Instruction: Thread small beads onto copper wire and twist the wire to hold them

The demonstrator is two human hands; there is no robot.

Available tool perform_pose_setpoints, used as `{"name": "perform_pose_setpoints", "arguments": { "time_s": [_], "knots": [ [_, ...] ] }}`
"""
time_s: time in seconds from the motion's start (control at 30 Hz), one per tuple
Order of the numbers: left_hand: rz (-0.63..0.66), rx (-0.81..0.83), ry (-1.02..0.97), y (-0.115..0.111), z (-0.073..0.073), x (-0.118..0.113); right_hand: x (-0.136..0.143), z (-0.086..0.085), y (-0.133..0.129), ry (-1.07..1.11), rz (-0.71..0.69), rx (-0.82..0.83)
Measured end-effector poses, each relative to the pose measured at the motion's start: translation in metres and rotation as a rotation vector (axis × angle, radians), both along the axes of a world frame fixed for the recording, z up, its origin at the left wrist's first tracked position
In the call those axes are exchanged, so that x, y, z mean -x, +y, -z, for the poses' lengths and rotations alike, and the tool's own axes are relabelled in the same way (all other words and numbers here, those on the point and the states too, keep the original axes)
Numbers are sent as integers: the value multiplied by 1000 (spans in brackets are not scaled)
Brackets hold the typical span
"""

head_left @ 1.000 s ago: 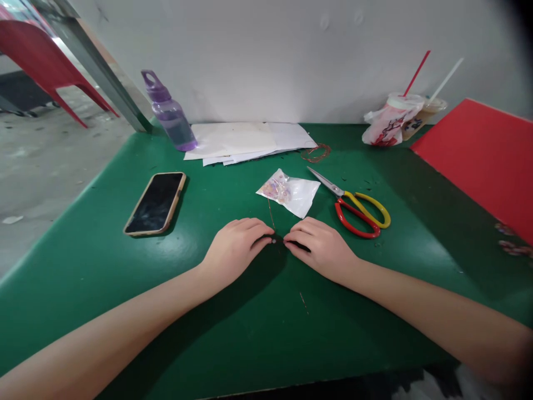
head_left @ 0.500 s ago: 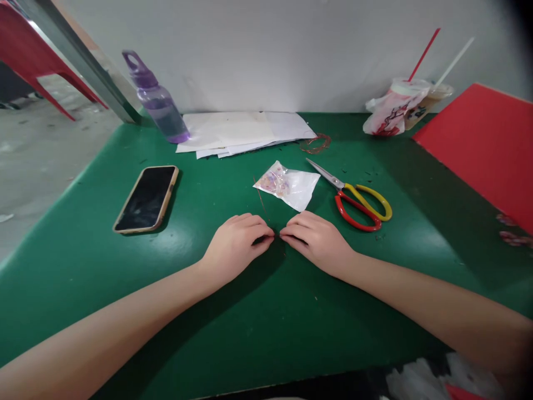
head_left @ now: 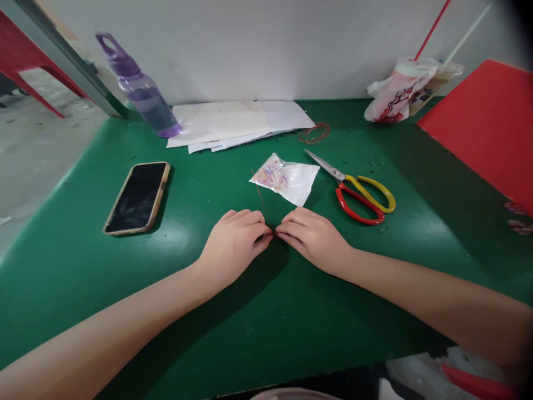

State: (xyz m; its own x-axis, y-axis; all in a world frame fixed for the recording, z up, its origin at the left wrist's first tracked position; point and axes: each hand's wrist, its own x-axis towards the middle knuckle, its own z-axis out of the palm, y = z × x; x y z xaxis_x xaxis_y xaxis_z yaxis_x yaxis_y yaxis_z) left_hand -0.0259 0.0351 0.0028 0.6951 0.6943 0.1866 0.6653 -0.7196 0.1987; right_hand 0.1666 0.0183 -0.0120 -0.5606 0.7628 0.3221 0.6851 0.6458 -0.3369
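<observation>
My left hand (head_left: 238, 240) rests on the green table with thumb and fingers pinched together. Facing it, my right hand (head_left: 313, 238) is pinched too, its fingertips almost meeting the left ones. A thin copper wire (head_left: 259, 191) rises from behind the left fingers and leans away to the upper left. Its lower part appears to run between the two pinches, though the fingertips hide most of it. Just beyond the hands lies a small clear-and-white packet (head_left: 287, 179) with tiny colourful bits inside. Scissors (head_left: 343, 180) with one red and one yellow handle lie to its right.
A phone (head_left: 137, 197) lies at left on the green table (head_left: 250, 333). Behind are a purple water bottle (head_left: 145, 100), white papers (head_left: 233, 122) and a coil of copper wire (head_left: 314, 133). Bagged drink cups (head_left: 402, 89) and a red board (head_left: 483, 128) stand at right.
The camera view has shifted slightly, so the objects appear a little higher. My hands have drawn a bit closer at the fingertips, both still pinching.
</observation>
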Motion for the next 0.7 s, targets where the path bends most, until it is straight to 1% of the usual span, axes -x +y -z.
{"name": "perform_pose_setpoints", "arguments": {
  "time_s": [0.13,0.2,0.4,0.57,0.7],
  "knots": [
    [23,-79,90,-1,-5,-5,1,2,1,3,-13,-13],
    [28,-79,101,-1,-6,-6,1,3,1,5,-16,-18],
    [38,33,21,2,-2,-4,2,6,1,-12,-14,3],
    [12,186,-64,11,3,-2,2,7,1,3,11,98],
    [20,240,-122,14,6,-2,2,6,3,58,22,165]
  ]
}}
